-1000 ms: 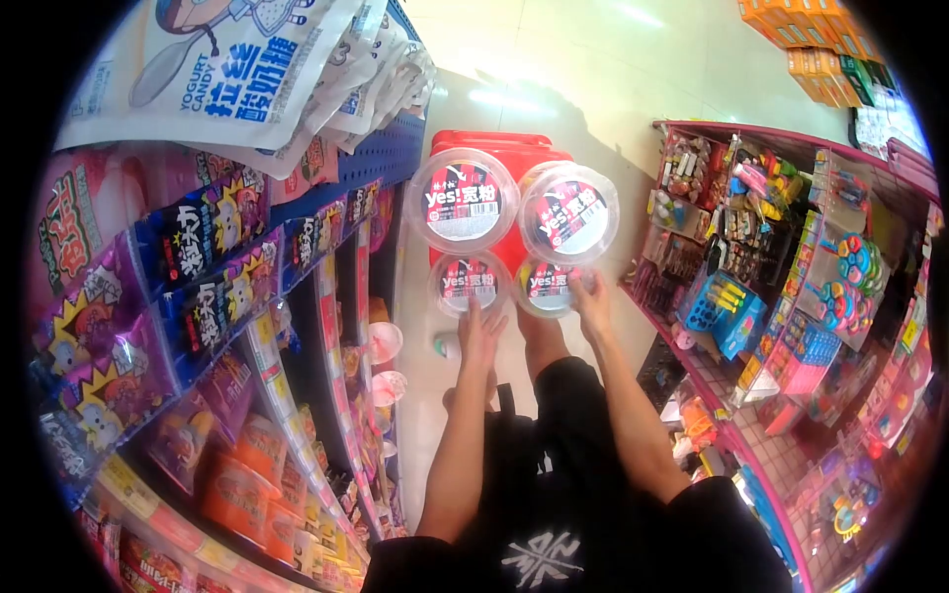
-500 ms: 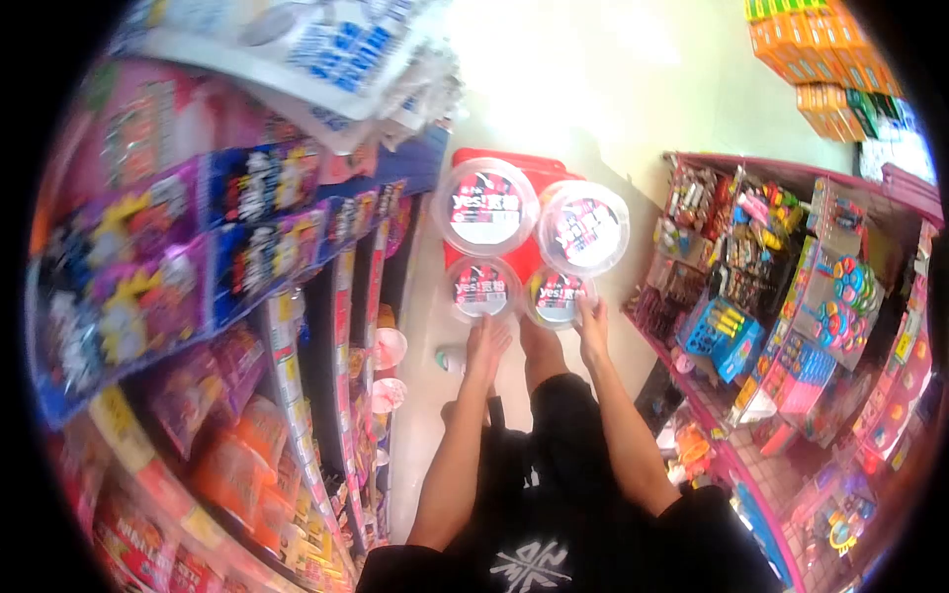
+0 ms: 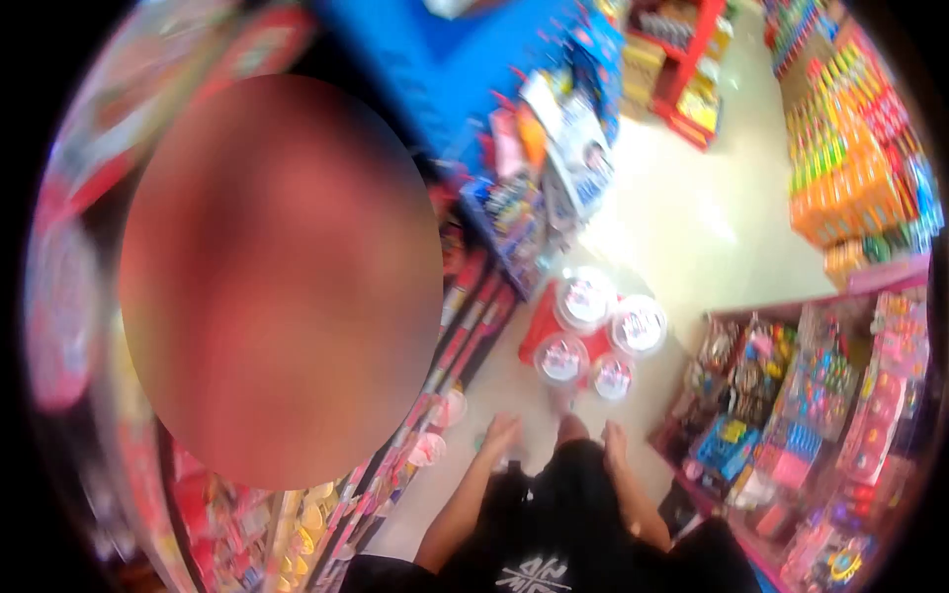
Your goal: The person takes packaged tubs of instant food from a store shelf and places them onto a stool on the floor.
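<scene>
Several clear round plastic tubs with printed labels stand on a red stool-like support in front of me. The larger two are the far left tub (image 3: pixel 585 299) and the far right tub (image 3: pixel 639 326); the smaller near left tub (image 3: pixel 561 359) and near right tub (image 3: pixel 613 378) sit closer to my knees. A strip of the red support (image 3: pixel 539 321) shows at their left. My left hand (image 3: pixel 501 435) is below the near left tub, apart from it, empty with loosely stretched fingers. Level with it, my right hand (image 3: pixel 615 443) hangs below the near right tub, also empty and open, slightly blurred.
At left run shelves (image 3: pixel 465 326) of packaged goods, partly hidden by a large blurred oval. A blue display (image 3: pixel 435 89) with hanging packets is ahead. On the right stand a pink-edged toy rack (image 3: pixel 756 395) and stacked orange boxes (image 3: pixel 855 203). Pale floor (image 3: pixel 692 222) lies between.
Both hands have drawn back from the near tubs towards my body. My view has turned left and lifted, so the tubs look smaller and lower, and a blurred oval covers the left.
</scene>
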A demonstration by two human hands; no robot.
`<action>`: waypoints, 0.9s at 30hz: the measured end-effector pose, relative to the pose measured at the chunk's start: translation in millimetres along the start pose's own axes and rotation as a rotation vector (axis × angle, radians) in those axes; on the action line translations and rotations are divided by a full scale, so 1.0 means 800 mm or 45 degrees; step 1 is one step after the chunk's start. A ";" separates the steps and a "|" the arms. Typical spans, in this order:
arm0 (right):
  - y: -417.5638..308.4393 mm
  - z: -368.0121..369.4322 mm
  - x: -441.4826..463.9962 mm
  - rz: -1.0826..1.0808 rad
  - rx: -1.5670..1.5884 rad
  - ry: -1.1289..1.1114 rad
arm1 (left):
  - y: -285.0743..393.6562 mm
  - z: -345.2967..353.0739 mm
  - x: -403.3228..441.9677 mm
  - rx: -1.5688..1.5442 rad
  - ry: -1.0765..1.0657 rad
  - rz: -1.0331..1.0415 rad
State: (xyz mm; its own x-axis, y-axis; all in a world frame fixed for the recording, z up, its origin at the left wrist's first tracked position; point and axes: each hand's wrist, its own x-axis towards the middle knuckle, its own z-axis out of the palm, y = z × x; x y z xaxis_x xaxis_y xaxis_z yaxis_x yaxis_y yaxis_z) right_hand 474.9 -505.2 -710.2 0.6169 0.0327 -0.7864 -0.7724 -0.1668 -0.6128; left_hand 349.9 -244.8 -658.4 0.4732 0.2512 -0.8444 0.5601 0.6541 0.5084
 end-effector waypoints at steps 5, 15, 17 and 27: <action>-0.041 0.081 -0.060 0.094 0.095 -0.561 | 0.029 -0.049 -0.069 0.030 -0.129 0.135; -0.231 0.312 -0.436 -1.258 -0.577 -1.390 | 0.175 -0.124 -0.455 0.040 -0.464 1.279; -0.290 0.324 -0.538 -1.576 -0.492 -1.606 | 0.200 -0.161 -0.555 0.123 -0.294 1.358; -0.423 0.523 -0.839 -2.197 -0.156 -1.726 | 0.361 -0.310 -0.811 0.433 1.309 1.810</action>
State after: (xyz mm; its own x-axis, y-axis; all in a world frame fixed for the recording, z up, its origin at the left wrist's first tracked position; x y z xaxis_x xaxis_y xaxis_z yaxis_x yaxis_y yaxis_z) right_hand 258.8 -58.7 -7.5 0.0036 0.6387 0.7695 0.3033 0.7325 -0.6094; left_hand 36.1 -42.0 -5.5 0.1717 0.8221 0.5428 0.3050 -0.5683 0.7642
